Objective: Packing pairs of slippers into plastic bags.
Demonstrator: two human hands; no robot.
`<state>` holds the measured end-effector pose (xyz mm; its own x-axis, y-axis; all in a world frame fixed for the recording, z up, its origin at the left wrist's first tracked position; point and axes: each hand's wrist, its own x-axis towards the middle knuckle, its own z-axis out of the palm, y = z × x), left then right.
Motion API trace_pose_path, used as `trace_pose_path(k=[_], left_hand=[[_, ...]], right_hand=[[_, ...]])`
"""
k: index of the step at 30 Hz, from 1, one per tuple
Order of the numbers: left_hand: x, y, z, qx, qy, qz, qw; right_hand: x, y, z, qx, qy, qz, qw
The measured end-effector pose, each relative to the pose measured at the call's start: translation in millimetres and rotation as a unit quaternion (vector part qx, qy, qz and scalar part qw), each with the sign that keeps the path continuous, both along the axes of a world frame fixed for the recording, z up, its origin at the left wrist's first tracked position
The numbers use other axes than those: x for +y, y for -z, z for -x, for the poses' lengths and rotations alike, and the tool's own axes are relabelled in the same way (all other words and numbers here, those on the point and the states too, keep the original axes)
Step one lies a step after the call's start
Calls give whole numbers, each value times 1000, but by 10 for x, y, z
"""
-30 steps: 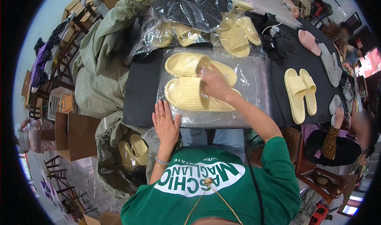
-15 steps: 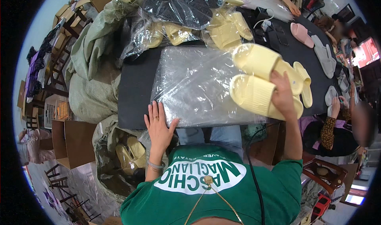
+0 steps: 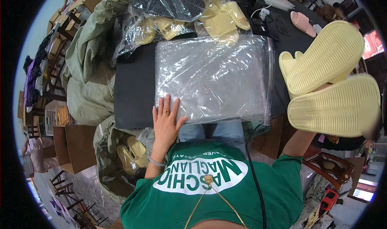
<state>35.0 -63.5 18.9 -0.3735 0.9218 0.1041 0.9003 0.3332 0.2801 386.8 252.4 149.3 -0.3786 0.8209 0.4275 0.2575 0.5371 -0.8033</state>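
My left hand (image 3: 166, 118) lies flat with its fingers stretched out on the lower left corner of a clear plastic bag (image 3: 213, 79). The bag is spread over the black table. To the right, my right hand (image 3: 325, 86) holds up a pair of pale yellow slide slippers, mostly hidden behind them. Their ribbed soles face me: an upper slipper (image 3: 328, 57) slants up to the right, and a lower slipper (image 3: 328, 108) lies nearly level. Partly behind them, another pale yellow slipper (image 3: 285, 61) rests on the table.
Bagged black slippers (image 3: 169, 5) and bagged yellow slippers (image 3: 219, 25) are heaped at the far side. A pink slipper (image 3: 302, 23) sits at the far right, near a small black device (image 3: 258, 5). Left of the table are a green sack (image 3: 90, 96) and an open cardboard box (image 3: 76, 148).
My right hand has lifted the yellow slippers off the bag's right side, moved them right and turned their soles toward me. My left hand stays on the bag.
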Motion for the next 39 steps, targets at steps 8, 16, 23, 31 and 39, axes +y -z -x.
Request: trace_pose_path(k=[8,16,23,31,39], left_hand=[[37,26,-80,10,-5,-10,1000],[142,122,-100,-109,12,-169,979],[324,311,-12,46,-42,-53,997],[312,208,-32,16,-45,-55,997],[280,58,294,-75,-171,-266,946]], right_hand=[[-178,-22,731,-55,-108,17,992],[-1355,535,2192,-55,-161,-186,968],[-1092,1239,2085,-170,-69,-115,976],[-620,1512,1613,-185,84,-46,978],[-471,1536,1492,-249,28,-36,967]])
